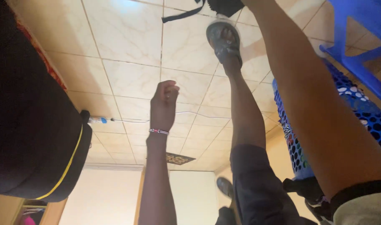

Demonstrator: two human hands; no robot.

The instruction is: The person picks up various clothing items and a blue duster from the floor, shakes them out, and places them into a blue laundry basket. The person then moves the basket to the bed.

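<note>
Left hand point(164, 100): clenched into a fist above the tiled floor point(128, 54); whether it encloses anything cannot be told.
Wrist: carries a beaded bracelet point(158, 131).
White cable point(132, 121): lies along the floor, passing just behind the fist; contact between them cannot be told.
Cable end: a small blue-and-white piece point(99, 120) beside the black bag with yellow trim point(40, 137) at the left edge.
Right hand: cut off by the upper edge; only the forearm point(307, 96) shows, so its fingers cannot be judged.
Foot in a grey sandal point(224, 39): planted on the tiles near a black strap point(183, 15).
Far right: blue plastic chair point(357, 37), blue dotted cloth point(374, 121).
</note>
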